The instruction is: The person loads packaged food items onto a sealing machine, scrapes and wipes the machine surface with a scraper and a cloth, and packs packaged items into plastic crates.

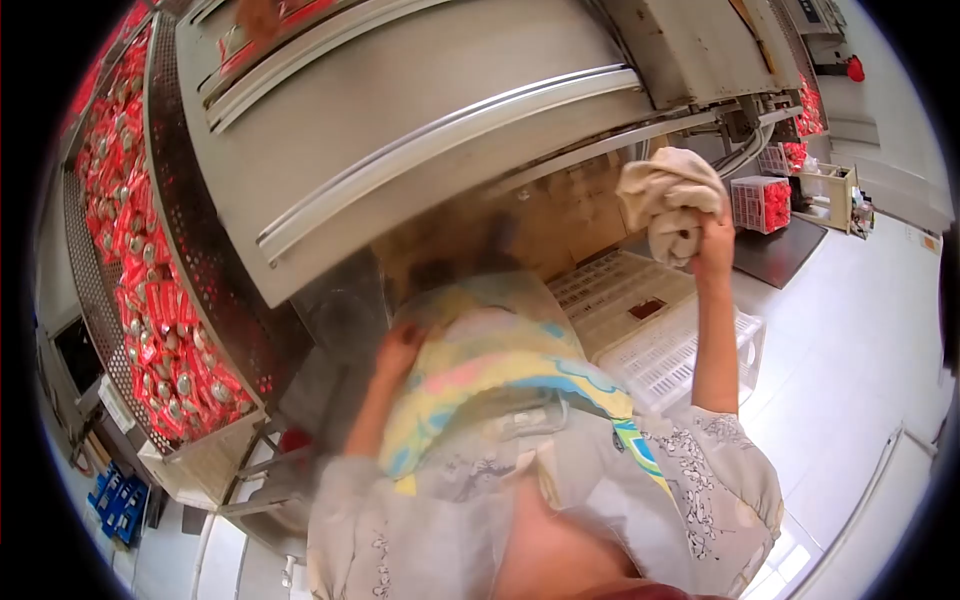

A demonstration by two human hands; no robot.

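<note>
A bunched beige cloth (672,192) is held up in my right hand (713,242), whose fingers are wrapped round its lower edge, to the right of the steel machine. Down by my lap, my left hand (400,348) is beside the yellow patterned apron (480,375). Its fingers are blurred, and I cannot make out whether they grip anything.
A steel machine with long silver bars (450,150) stands in front. At left, a perforated trough (160,240) holds many red packets. White plastic crates (660,365) sit at lower right. Another person's hand (258,18) shows at the top left.
</note>
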